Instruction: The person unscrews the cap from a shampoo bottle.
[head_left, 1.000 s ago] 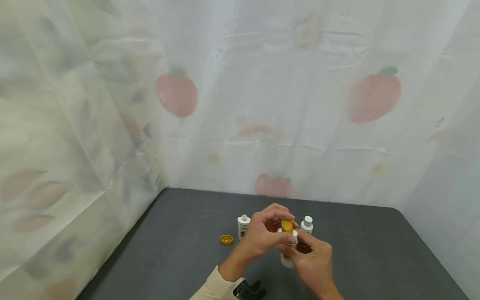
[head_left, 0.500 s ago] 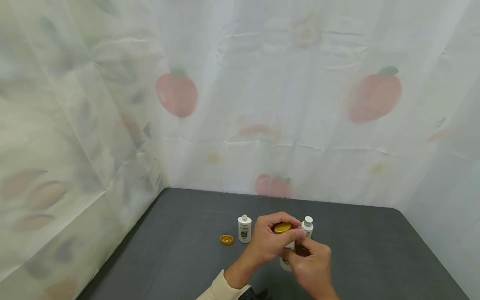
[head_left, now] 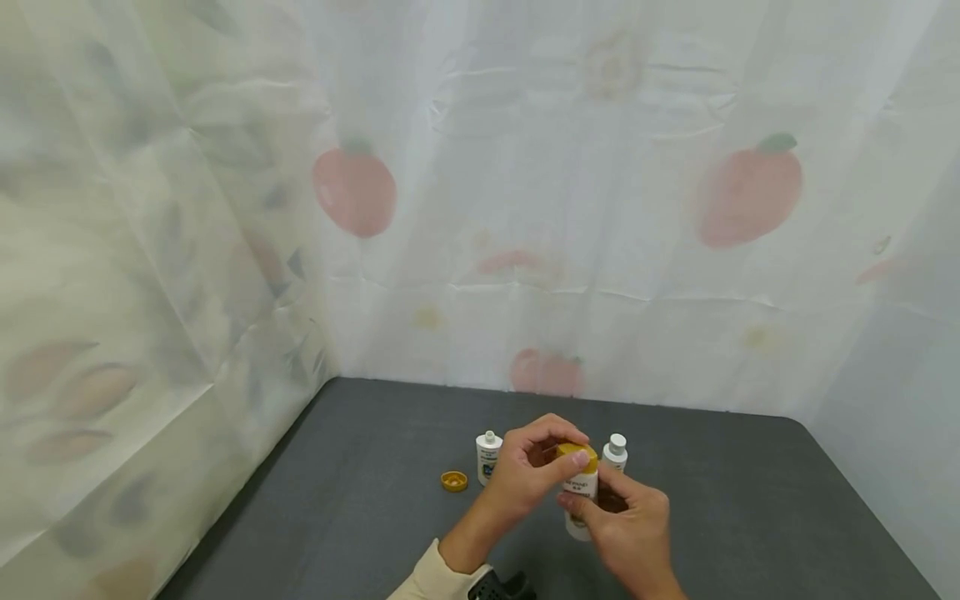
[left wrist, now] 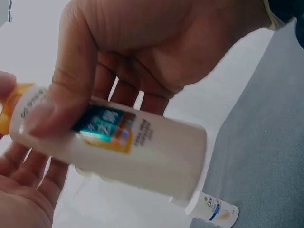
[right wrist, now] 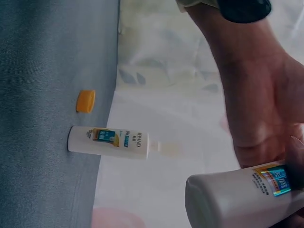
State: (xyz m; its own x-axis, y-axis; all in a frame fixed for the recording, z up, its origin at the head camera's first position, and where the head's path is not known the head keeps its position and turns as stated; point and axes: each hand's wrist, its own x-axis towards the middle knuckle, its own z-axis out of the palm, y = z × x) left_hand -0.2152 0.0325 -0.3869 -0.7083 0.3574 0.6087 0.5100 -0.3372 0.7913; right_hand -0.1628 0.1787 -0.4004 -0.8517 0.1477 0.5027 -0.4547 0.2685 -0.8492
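Observation:
In the head view my left hand (head_left: 521, 471) pinches the yellow cap (head_left: 572, 454) between thumb and fingers, at the top of a white bottle (head_left: 581, 485). My right hand (head_left: 633, 518) grips the body of that bottle from the right. The bottle stands roughly upright, held up off the table. In the left wrist view the bottle (left wrist: 156, 152) shows its label, with the right thumb across it and the yellow cap (left wrist: 7, 111) at the far left. The right wrist view shows the bottle's base (right wrist: 197, 204) and lower label.
A white bottle (head_left: 487, 458) with an uncapped narrow nozzle stands left of the hands. A loose yellow cap (head_left: 453, 481) lies beside it on the dark grey table (head_left: 360, 517). Behind the right hand stands another white bottle (head_left: 615, 452) with a white top. A printed curtain hangs behind.
The yellow cap has gone from standing narrow above the bottle's white shoulder to sitting over its top. The left hand has shifted slightly around the cap; the right hand keeps its grip.

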